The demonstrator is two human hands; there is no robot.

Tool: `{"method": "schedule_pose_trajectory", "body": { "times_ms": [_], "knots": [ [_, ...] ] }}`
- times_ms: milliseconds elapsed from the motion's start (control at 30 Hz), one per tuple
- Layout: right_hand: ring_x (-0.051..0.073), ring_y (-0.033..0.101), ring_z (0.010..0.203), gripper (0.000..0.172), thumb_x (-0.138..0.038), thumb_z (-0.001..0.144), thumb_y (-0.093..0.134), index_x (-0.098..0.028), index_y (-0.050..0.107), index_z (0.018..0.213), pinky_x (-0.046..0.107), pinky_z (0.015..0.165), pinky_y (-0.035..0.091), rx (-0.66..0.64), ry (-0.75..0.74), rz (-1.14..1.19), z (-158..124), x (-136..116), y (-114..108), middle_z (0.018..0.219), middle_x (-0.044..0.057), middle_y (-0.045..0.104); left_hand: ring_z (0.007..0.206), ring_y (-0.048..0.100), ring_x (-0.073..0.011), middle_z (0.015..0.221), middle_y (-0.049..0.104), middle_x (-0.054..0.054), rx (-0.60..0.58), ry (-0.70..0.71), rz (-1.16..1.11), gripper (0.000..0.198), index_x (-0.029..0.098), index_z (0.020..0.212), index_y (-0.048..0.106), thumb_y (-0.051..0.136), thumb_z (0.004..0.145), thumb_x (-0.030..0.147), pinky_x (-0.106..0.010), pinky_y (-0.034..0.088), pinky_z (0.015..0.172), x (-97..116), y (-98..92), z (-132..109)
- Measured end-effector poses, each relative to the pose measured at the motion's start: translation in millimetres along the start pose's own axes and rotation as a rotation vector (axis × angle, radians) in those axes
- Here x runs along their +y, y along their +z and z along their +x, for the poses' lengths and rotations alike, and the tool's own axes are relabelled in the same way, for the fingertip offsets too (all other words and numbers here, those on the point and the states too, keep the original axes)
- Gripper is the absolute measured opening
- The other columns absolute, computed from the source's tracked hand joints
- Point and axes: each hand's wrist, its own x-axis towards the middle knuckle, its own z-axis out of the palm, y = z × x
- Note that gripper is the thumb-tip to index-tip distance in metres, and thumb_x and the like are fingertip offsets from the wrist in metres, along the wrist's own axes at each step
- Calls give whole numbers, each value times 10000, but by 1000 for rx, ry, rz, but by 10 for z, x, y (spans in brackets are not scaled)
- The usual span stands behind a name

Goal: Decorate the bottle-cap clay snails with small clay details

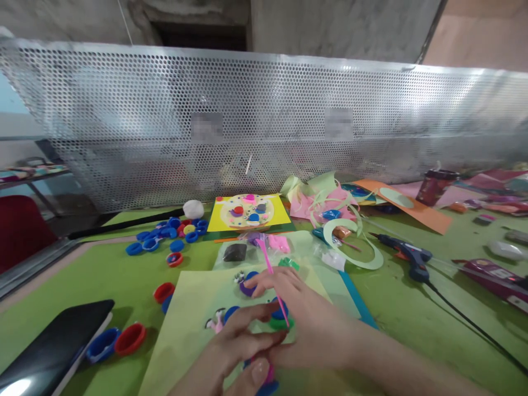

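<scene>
My right hand (307,319) comes in from the lower right and holds a thin pink stick (270,275) that slants up and away. Its fingers rest over blue and green bottle caps (280,318) on a pale green paper sheet (190,308). My left hand (233,344) reaches in from the bottom, fingers pressed together beside those caps, with a pink piece (268,374) under the thumb. A purple cap with googly eyes (245,283) lies just beyond the fingertips. A small pink and white figure (215,323) sits on the sheet at the left.
Loose blue and red caps (171,234) are scattered at the left; a black phone (53,346) lies at the lower left. A blue glue gun (406,256) with its cord lies at the right. A yellow card with a decorated disc (247,212), paper scraps (325,201) and a perforated metal screen (264,121) stand behind.
</scene>
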Motion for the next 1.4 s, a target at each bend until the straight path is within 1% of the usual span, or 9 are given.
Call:
{"method": "schedule_pose_trajectory", "body": {
  "times_ms": [133, 267, 400, 567, 767, 900, 1000, 1067, 1400],
  "knots": [
    [235, 506, 1147, 586, -230, 628, 796, -249, 476, 1119, 382, 965, 395, 62, 9, 14, 11, -3, -23, 1222, 45, 577, 1116, 632, -256, 1223, 671, -24, -2, -36, -18, 282, 370, 940, 756, 481, 895, 414, -335, 544, 898, -72, -30, -4],
    [233, 501, 1151, 580, -161, 629, 760, -239, 466, 1123, 372, 954, 414, 53, 25, 10, 15, -12, -24, 1216, 49, 573, 1102, 639, -258, 1203, 683, -22, 23, 17, 38, 235, 375, 1006, 735, 555, 855, 362, -341, 527, 923, -78, -15, -16],
    [240, 480, 1180, 593, -139, 613, 753, -222, 469, 1127, 373, 957, 419, -15, 6, 13, -5, -25, -10, 1236, 57, 562, 1084, 648, -241, 1194, 688, -25, -50, 39, 74, 259, 379, 1050, 715, 585, 833, 327, -314, 527, 918, -15, 14, -4],
    [228, 479, 1186, 587, -144, 647, 736, -240, 443, 1147, 390, 992, 392, 43, 38, 18, 1, -15, -71, 1253, 57, 548, 1143, 614, -210, 1265, 641, 4, -10, 1, 173, 263, 406, 1010, 723, 513, 879, 318, -261, 504, 933, -79, -23, 8],
    [227, 472, 1181, 598, -139, 643, 727, -201, 466, 1178, 373, 998, 392, -25, 18, 17, -2, -25, -25, 1232, 68, 553, 1074, 654, -228, 1188, 687, -41, -66, 177, 204, 290, 361, 1062, 712, 594, 813, 270, -275, 522, 914, -80, 21, 34],
    [220, 474, 1187, 593, -160, 676, 725, -205, 448, 1199, 367, 999, 393, -32, 38, 25, -4, -53, -47, 1253, 66, 542, 1065, 656, -239, 1215, 669, -36, -23, 80, 168, 270, 371, 1007, 733, 654, 762, 287, -280, 541, 883, -69, 40, 25],
    [227, 460, 1212, 593, -143, 668, 730, -210, 439, 1180, 381, 1013, 378, -14, 95, 13, 13, -75, -125, 1280, 71, 531, 1098, 635, -255, 1239, 650, -10, 31, -173, 5, 249, 390, 941, 749, 654, 740, 280, -272, 576, 785, -59, 35, 14],
    [238, 453, 1221, 586, -134, 668, 733, -192, 440, 1172, 399, 1016, 372, -7, 130, 3, 27, -83, -170, 1283, 93, 528, 1155, 594, -277, 1235, 649, -5, 44, -294, -99, 227, 382, 877, 764, 662, 709, 267, -304, 562, 817, -51, 25, 19],
    [230, 455, 1219, 593, -163, 688, 736, -190, 439, 1201, 401, 1020, 371, -13, 142, -7, 30, -40, -157, 1286, 91, 532, 1160, 572, -316, 1167, 666, -66, 26, -384, -420, 198, 329, 800, 782, 746, 641, 217, -354, 509, 856, -158, -8, 94]
  ]
}}
